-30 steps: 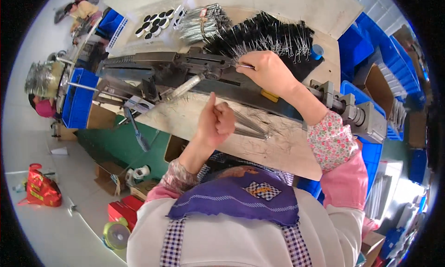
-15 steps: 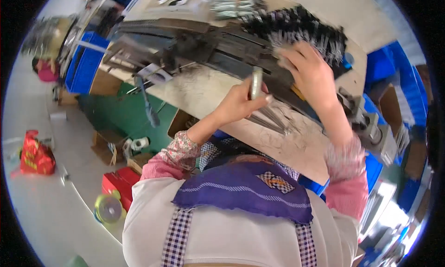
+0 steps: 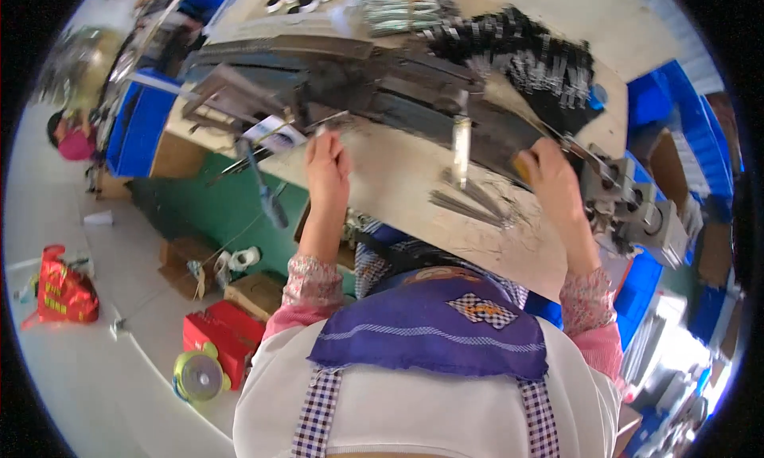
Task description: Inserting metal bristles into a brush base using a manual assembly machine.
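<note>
My left hand [image 3: 327, 171] is closed at the bench's front edge, beside a thin rod and a blue-handled tool [image 3: 269, 199]; what its fingers hold, if anything, I cannot make out. Over on the right, my right hand [image 3: 553, 183] curls its fingers round a small yellow piece [image 3: 522, 168] at the end of the long dark metal fixture [image 3: 422, 92]. Between my hands a shiny flat metal piece [image 3: 461, 144] stands at the fixture's front side. Several thin metal strips [image 3: 469, 205] lie on the wooden bench top [image 3: 390, 159] in front of it.
Behind the fixture lie a pile of black-and-silver parts [image 3: 549, 68] and a bundle of silver strips [image 3: 406, 8]. A metal clamp device [image 3: 637, 211] sits at the right. Blue bins [image 3: 143, 124] flank the bench. A red box [image 3: 223, 339] and a small fan [image 3: 199, 376] are on the floor.
My left hand has let go of the shiny metal piece, which now stands at the fixture, and moved left. My right hand has come down from the black-and-silver pile to the yellow piece.
</note>
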Tool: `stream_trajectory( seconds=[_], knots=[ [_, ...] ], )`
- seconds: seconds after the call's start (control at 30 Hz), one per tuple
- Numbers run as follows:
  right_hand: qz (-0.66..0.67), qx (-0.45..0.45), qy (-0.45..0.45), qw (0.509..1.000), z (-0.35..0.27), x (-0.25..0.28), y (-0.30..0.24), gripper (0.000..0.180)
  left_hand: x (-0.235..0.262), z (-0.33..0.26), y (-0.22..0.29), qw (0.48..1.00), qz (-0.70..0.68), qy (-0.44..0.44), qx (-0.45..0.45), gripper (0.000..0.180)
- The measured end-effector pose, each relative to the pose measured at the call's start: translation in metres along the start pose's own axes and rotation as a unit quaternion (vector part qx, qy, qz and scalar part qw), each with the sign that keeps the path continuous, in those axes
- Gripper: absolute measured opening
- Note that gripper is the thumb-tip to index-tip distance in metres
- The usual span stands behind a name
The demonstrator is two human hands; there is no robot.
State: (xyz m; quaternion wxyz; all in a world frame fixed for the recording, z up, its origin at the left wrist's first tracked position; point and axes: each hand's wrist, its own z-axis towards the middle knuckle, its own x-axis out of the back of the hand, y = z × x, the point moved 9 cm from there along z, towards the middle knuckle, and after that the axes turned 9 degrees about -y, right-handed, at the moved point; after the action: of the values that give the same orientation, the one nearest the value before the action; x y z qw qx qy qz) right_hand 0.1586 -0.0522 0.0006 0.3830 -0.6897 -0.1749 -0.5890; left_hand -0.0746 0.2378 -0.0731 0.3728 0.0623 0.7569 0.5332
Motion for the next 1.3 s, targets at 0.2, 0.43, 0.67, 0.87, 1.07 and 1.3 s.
stream_trajectory(
  seconds=[0.2,0.43,0.67,0.87,1.07,1.3],
  knots=[
    [0.184,0.104,-0.022,0.977,-0.067,0.083,-0.050,0.024,-0.213,-0.084,-0.002,0.905,0.030,-0.421,0.043,0.028],
    [0.218,0.014,0.039,0.975,-0.088,0.125,-0.011,0.012,-0.265,-0.061,-0.095,0.876,-0.028,-0.365,0.314,0.024],
    [0.048,0.195,0.170,0.965,0.009,0.137,-0.031,0.021,-0.241,-0.042,-0.063,0.960,0.009,-0.244,0.140,0.022],
    [0.232,0.190,-0.137,0.944,0.070,0.049,-0.058,0.022,-0.237,-0.044,-0.065,0.959,0.025,-0.231,0.163,0.021],
    [0.344,0.100,-0.234,0.904,0.060,0.059,-0.048,0.023,-0.232,-0.047,-0.060,0.968,-0.004,-0.204,0.143,0.024],
    [0.428,0.046,-0.369,0.824,0.075,0.042,-0.032,0.028,-0.254,-0.048,-0.080,0.916,-0.015,-0.357,0.182,0.056]
  ],
)
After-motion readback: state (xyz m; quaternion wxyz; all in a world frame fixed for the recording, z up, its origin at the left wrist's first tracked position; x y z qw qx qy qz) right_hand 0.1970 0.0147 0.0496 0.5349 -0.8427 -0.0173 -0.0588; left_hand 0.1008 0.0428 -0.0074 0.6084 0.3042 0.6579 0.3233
